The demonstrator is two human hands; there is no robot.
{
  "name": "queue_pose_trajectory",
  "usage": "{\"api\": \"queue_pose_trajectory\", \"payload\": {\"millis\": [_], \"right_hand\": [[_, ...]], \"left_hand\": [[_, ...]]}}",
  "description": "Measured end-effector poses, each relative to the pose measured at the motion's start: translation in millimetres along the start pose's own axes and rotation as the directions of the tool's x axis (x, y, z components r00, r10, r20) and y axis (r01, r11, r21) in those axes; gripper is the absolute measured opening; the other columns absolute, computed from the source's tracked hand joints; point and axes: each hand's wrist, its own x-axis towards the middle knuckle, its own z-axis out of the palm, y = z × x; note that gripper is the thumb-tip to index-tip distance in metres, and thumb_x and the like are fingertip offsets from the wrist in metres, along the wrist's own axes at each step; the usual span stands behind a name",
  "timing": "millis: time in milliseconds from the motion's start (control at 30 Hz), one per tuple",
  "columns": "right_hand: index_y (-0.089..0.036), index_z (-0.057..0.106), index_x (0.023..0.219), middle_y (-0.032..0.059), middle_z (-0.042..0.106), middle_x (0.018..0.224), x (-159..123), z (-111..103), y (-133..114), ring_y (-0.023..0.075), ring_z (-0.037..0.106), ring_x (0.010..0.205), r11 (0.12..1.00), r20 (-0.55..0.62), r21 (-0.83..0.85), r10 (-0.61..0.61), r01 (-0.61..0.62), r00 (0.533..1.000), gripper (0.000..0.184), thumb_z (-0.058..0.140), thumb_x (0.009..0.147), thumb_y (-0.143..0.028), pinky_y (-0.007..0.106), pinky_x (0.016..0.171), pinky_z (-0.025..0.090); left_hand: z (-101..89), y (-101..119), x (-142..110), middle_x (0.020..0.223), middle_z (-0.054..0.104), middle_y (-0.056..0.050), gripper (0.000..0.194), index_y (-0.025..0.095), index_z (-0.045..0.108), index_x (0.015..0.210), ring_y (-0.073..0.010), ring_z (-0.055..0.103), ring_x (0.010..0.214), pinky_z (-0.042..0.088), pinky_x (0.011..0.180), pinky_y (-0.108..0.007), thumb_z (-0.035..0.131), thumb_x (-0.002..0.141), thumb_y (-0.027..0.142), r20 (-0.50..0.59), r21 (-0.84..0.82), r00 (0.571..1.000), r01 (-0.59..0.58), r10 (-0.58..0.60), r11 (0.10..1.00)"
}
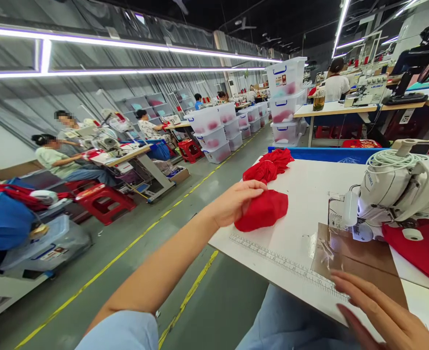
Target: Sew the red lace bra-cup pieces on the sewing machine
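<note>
My left hand (241,200) reaches to the table's left side, its fingers closed over the edge of a red fabric piece (264,212). The thumb is partly hidden by the cloth. Just beyond it lies a bunched red fabric bundle (267,167). My right hand (385,311) hovers low at the table's front edge, fingers stretched out and nothing in them. A white sewing machine (389,189) stands beyond the right hand, with a brown plate (364,272) in front of its needle area. More red cloth (426,248) lies at the machine's right.
A printed ruler (273,255) runs along the front of the white tabletop (320,177). Blue edging (320,154) borders the back. Stacked clear bins (285,104) stand beyond. Left of the aisle, people sit at other machines near a red stool (105,201).
</note>
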Motion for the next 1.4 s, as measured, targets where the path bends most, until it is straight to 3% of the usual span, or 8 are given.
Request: {"api": "queue_pose_trajectory", "payload": {"millis": [167,267,400,500,667,933,1233,1400], "right_hand": [[-0.028,0.013,0.164,0.0172,0.033,0.162,42,25,-38,0.0363,0.043,0.144,0.987,-0.228,0.111,0.138,-0.115,0.964,0.088,0.067,0.094,-0.028,0.053,0.106,0.053],[-0.028,0.029,0.157,0.0189,0.051,0.147,43,29,-32,0.0293,0.067,0.116,0.91,-0.292,0.302,0.372,-0.285,0.881,0.068,0.057,0.096,-0.019,0.043,0.087,0.063],[-0.025,0.06,0.122,0.0092,0.07,0.106,40,11,-17,0.0204,0.07,0.08,0.74,-0.187,0.433,0.632,-0.514,0.752,0.026,0.056,0.097,-0.035,0.029,0.068,0.06],[-0.023,0.068,0.095,0.0034,0.068,0.077,47,-5,-10,0.0187,0.063,0.064,0.501,0.128,0.535,0.747,-0.68,0.652,0.037,0.06,0.092,-0.059,0.026,0.054,0.054],[-0.022,0.065,0.095,0.0064,0.07,0.08,54,-13,8,0.023,0.067,0.069,0.106,0.436,0.657,0.754,-0.747,0.491,0.058,0.069,0.076,-0.076,0.033,0.059,0.058],[-0.026,0.067,0.113,0.0066,0.073,0.101,24,0,40,0.0207,0.069,0.071,0.828,0.053,0.053,0.556,-0.558,0.829,0.03,0.049,0.094,-0.04,0.032,0.057,0.053],[-0.028,0.07,0.109,0.0028,0.072,0.105,22,3,37,0.0145,0.06,0.054,0.862,0.079,-0.25,0.473,-0.442,0.878,0.038,0.041,0.1,-0.05,0.027,0.039,0.035],[-0.026,0.07,0.091,0.0053,0.073,0.101,29,-5,30,0.021,0.069,0.079,0.789,0.039,0.137,0.6,-0.599,0.799,0.032,0.048,0.096,-0.049,0.03,0.061,0.053]], "left_hand": [[69.8,-10,-54,0.113,0.069,-0.011,0.058,0.021,0.036,0.152,-0.0189,0.068,0.102,0.056,0.088,-0.031,0.044,0.095,0.013,0.387,0.367,0.904,-0.332,0.182,0.869],[80.8,-27,-64,0.112,0.068,-0.014,0.059,0.01,0.03,0.156,-0.0193,0.067,0.094,0.056,0.077,-0.028,0.037,0.097,0.006,0.514,0.729,0.752,-0.636,0.412,0.253],[67.1,-46,-36,0.083,0.063,-0.005,0.036,0.012,0.063,0.122,-0.0184,0.06,0.073,0.05,0.062,-0.028,0.041,0.095,0.002,0.467,0.881,0.688,-0.42,0.555,-0.22],[55.3,-56,-5,0.094,0.062,-0.007,0.022,0.018,0.067,0.093,-0.0212,0.059,0.088,0.052,0.073,-0.032,0.05,0.088,0.004,0.311,0.941,0.816,-0.336,0.488,-0.037],[51.8,-75,23,0.101,0.062,-0.004,0.018,0.02,0.058,0.092,-0.0181,0.06,0.092,0.05,0.079,-0.03,0.046,0.086,0.008,0.259,0.703,0.958,-0.277,0.127,0.655],[58.0,-91,32,0.072,0.05,0.006,0.022,0.022,0.053,0.1,-0.0155,0.048,0.069,0.036,0.063,-0.027,0.063,0.089,0.038,0.119,0.54,0.992,-0.037,-0.034,0.841],[66.4,-86,40,0.067,0.06,-0.001,0.021,0.02,0.056,0.066,-0.0174,0.059,0.069,0.045,0.062,-0.026,0.058,0.082,0.034,0.102,0.16,0.962,0.235,-0.253,0.959],[72.2,-78,37,0.077,0.072,-0.007,0.023,0.017,0.065,0.078,-0.0188,0.069,0.075,0.055,0.075,-0.029,0.054,0.084,0.036,0.2,-0.156,0.89,0.441,-0.409,0.884]]}}
